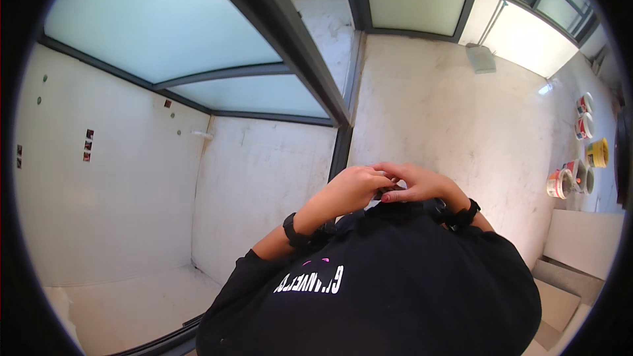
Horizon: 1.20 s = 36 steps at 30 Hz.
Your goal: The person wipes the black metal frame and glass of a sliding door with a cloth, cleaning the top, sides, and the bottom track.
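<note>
Meeting in front of a black top [395, 270], the left hand [356, 184] and the right hand [422, 182] have their fingers bent and drawn narrow, the fingertips crossing or touching. A small dark thing [384, 192] shows between them, just by the right thumb; its kind is too hidden to tell, as is which hand grips it. A black wristband [293, 231] circles the left wrist, and another dark band [471, 213] the right. Beyond the hands spreads a pale floor [448, 105]. Near its far edge a long-handled grey dustpan [481, 59] leans on a bright panel [521, 33]. Along its right edge stand several buckets, among them a yellow bucket [599, 153]; toward its near right corner lie pale boards [583, 240]. Dark-framed frosted glass [158, 20] stands on the left.
</note>
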Available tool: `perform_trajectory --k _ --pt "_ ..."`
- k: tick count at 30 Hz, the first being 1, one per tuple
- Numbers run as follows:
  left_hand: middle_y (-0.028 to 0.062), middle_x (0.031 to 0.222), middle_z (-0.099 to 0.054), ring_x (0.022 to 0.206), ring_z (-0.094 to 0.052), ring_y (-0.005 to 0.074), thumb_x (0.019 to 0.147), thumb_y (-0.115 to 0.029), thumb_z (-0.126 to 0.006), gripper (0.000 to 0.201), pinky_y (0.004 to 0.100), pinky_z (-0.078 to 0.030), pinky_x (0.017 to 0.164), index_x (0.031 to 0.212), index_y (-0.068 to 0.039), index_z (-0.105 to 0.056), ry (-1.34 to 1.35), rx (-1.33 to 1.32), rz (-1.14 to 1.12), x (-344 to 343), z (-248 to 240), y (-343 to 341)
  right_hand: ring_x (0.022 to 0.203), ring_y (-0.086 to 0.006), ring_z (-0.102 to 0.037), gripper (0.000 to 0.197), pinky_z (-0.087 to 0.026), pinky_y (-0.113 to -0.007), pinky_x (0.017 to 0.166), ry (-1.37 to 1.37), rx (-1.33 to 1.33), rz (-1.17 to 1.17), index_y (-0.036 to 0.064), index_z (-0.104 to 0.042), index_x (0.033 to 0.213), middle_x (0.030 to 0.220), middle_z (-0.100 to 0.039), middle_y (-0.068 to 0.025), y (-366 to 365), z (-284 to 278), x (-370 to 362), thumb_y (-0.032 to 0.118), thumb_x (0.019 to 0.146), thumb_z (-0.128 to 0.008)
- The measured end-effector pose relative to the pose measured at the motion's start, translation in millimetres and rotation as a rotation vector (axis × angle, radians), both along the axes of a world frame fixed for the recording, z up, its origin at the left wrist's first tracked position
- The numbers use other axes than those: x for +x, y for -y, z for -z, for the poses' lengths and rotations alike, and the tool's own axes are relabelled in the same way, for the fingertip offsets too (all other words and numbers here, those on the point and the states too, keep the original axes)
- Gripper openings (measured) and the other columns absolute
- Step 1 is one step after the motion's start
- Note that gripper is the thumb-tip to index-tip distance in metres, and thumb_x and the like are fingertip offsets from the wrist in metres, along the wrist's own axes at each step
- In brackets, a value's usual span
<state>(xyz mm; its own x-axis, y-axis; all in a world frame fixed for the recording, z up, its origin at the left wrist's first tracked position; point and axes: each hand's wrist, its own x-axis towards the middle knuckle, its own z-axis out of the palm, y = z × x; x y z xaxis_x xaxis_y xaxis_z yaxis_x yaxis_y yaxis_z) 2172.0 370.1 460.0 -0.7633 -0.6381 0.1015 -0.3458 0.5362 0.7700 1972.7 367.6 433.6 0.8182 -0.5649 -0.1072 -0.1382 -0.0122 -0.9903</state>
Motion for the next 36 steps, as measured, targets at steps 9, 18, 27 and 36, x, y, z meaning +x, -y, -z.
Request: perform_trajectory --k 9,18,27,36 --pt "0.0147 0.091 -0.056 0.082 -0.058 0.0335 0.075 0.006 -0.054 0.03 0.038 -0.048 0.071 0.104 -0.003 -0.054 -0.027 -0.038 -0.009 -133.5 2.0 58.3 0.074 -0.033 -0.057 0.017 -0.045 -0.04 0.067 -0.363 -0.449 0.177 0.0067 -0.065 0.09 0.078 -0.06 -0.0159 45.2 6.8 -132.6 0.02 0.088 -0.054" --pt "0.0153 0.096 -0.059 0.087 -0.058 0.0351 0.08 0.002 -0.054 0.028 0.0401 -0.047 0.072 0.107 -0.005 -0.051 0.044 -0.029 -0.057 -239.3 16.3 149.5 0.103 -0.0313 -0.052 0.019 -0.044 -0.038 0.085 -0.356 -0.632 0.539 0.0012 -0.063 0.078 0.106 -0.059 -0.0142 93.1 14.2 -258.3 0.017 0.071 -0.07" --pt "0.0071 0.075 -0.056 0.071 -0.058 0.0288 0.077 -0.01 -0.059 0.006 0.038 -0.046 0.061 0.083 -0.008 -0.062 0.139 -0.167 -0.235 -206.7 32.1 234.7 0.071 -0.0262 -0.058 0.014 -0.046 -0.036 0.065 -0.223 -0.258 0.328 0.0022 -0.051 0.064 0.067 -0.058 -0.0113 201.7 68.4 -257.2 0.009 0.067 -0.064" --pt "0.0047 0.063 -0.056 0.064 -0.057 0.025 0.074 -0.017 -0.061 0.009 0.0367 -0.044 0.056 0.081 -0.013 -0.064 0.098 -0.375 0.094 -186.0 33.9 359.4 0.067 -0.0147 -0.057 0.025 -0.046 -0.025 0.057 -0.189 0.322 1.048 0.0034 -0.048 0.106 0.08 -0.059 -0.0068 330.8 83.6 -220.9 0.0 0.083 -0.04"
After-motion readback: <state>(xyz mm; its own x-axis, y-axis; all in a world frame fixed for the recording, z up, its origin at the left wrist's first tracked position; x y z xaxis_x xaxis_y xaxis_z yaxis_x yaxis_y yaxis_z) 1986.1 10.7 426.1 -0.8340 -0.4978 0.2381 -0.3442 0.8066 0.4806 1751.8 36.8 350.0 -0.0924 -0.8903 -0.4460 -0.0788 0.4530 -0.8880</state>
